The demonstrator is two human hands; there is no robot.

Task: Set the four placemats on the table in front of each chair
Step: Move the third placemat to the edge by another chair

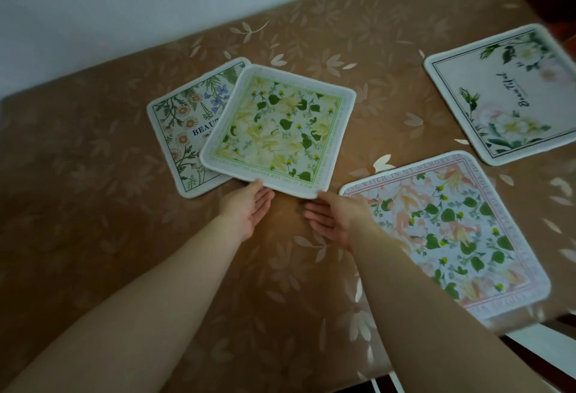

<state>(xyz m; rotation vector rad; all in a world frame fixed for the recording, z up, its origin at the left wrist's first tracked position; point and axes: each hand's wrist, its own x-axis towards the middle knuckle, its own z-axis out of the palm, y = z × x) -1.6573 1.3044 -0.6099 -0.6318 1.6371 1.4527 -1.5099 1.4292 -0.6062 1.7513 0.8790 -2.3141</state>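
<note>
Dim, flat indoor light with a muted brownish cast overall. Wall [93, 3] at top reads pale grey-blue, the brightest area. Weak sheen on the surface [93, 205], its leaf pattern catching highlights near the right side. Shadows soft, faint. Wide-angle bending at edges; right-edge placemat [511, 96] smeared, forearms soft.

Both open-palmed hands, left hand [249, 210] and right hand [335, 219], touching near edge of yellow-green floral square placemat [277, 131], overlapping daisy-printed placemat [184, 124] on brown leaf-patterned tablecloth [93, 190].
</note>
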